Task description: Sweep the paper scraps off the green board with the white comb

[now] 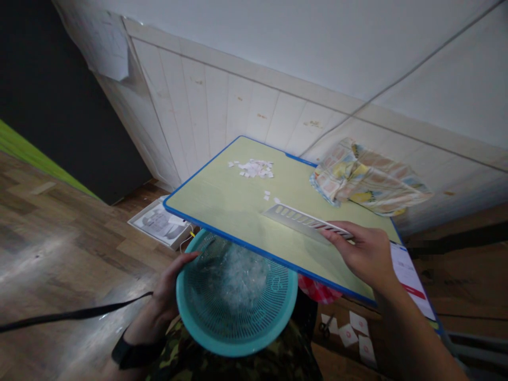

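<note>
My left hand grips the rim of a teal plastic basket, thumb over the edge. Inside the basket lies a heap of clear, shiny plastic-looking bits. The basket sits over my lap, partly under the front edge of a pale yellow-green table with a blue border. My right hand is closed on one end of a long white slotted strip, whose far end lies low over the tabletop. Just beyond its tip are a few small white paper pieces. A larger pile of such pieces lies farther back.
A crumpled patterned cloth lies at the table's back right. A printed sheet is at the right edge. Below on the right are scissors and several white cards. A white box stands on the floor at left.
</note>
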Tool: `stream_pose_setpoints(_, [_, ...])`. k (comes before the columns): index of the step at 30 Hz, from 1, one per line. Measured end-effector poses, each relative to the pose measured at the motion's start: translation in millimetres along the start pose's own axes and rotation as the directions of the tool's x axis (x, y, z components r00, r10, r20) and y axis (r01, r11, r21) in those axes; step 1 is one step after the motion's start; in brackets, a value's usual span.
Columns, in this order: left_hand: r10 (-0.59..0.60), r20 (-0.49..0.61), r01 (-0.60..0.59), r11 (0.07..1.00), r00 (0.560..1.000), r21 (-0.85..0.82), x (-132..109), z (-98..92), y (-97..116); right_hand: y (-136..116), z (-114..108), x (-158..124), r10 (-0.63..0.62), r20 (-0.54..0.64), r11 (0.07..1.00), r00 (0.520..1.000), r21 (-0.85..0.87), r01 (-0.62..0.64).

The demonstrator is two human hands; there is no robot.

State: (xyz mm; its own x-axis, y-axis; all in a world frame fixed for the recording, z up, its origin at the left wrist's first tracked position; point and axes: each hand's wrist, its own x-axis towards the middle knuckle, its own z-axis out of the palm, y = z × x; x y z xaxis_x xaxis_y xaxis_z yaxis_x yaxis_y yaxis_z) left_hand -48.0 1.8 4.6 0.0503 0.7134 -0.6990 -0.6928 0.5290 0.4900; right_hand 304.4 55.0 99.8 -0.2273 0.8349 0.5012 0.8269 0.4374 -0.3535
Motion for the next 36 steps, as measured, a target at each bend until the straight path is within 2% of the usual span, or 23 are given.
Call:
stream_pose_setpoints(5, [-0.018, 0.003, 0.019, 1.0, 1.0, -0.02, -2, 2.8, 0, -5, 0, -1, -0.001, 0.047, 0.999, 0.999, 0.035, -0.001])
stream_pose_setpoints(11, [-0.037, 0.001, 0.037, 0.998, 0.999, -0.054, -3, 3.8, 0, 4, 1, 1, 0.038, -0.004, 0.999, 0.999, -0.005, -0.038])
stream_pose_setpoints(15, [-0.044, 0.001, 0.044, 0.997, 0.999, -0.07, -2, 3.4, 1, 5, 4, 5, 0.022, 0.031, 1.0, 0.999, 0.001, -0.022])
stream_pose_setpoints(20, [-0.031, 0.007, 0.032, 0.998, 0.999, -0.047, -3, 2.7, 0, -6, 0, 4, -0.012, 0.085, 0.999, 0.996, 0.034, 0.009])
stream_pose_setpoints(25, [-0.012, 0.026, 0.012, 1.0, 1.0, -0.021, -1, 0.6, 0, -11, 4, 1, -0.008, 0.002, 1.0, 1.0, 0.02, 0.008])
stream_pose_setpoints(32, [-0.039, 0.001, 0.039, 0.999, 0.999, -0.026, -5, 4.8, 1, -24, 2, -15, -0.041, 0.047, 0.999, 0.998, 0.031, 0.04])
stream_pose_setpoints(36, [-0.039, 0.002, 0.039, 0.999, 0.999, -0.028, -4, 4.7, -1, -23, -9, -26, -0.024, 0.008, 0.997, 1.0, -0.066, 0.024])
